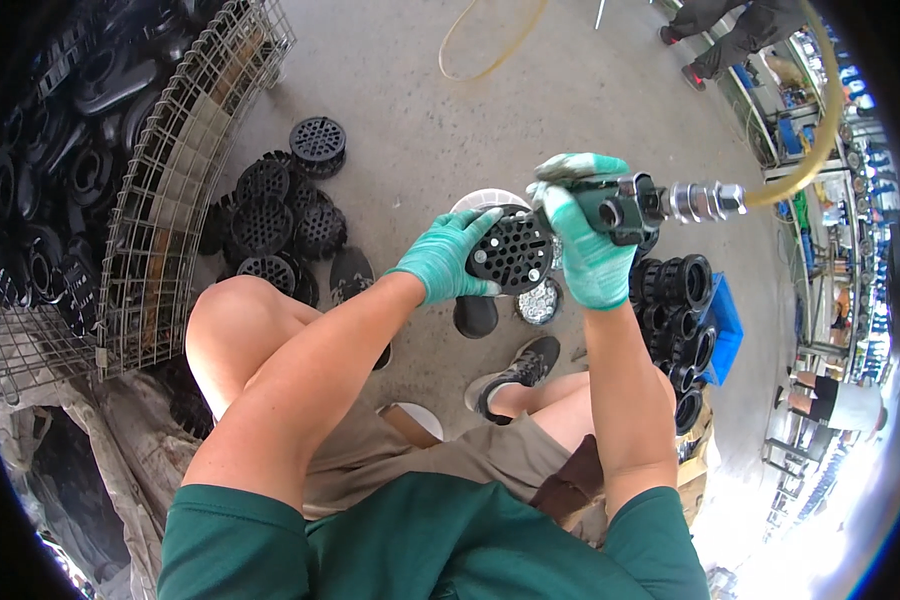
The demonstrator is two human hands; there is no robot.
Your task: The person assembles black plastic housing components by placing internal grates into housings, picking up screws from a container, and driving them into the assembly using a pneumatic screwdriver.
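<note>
To do this well, I'd judge, the left hand (448,252) should brace the disc (511,256) firmly — fingertips clear of the tool (626,192) — while the right hand (596,258) holds it square to the disc's face, with slack in the hose (832,100). The left fingers are parted just enough to clasp the black, perforated disc by its left side, above the floor (400,120); the right fingers curl round the tool's dark body, its nose by the disc's right edge — whether touching, I cannot tell.
</note>
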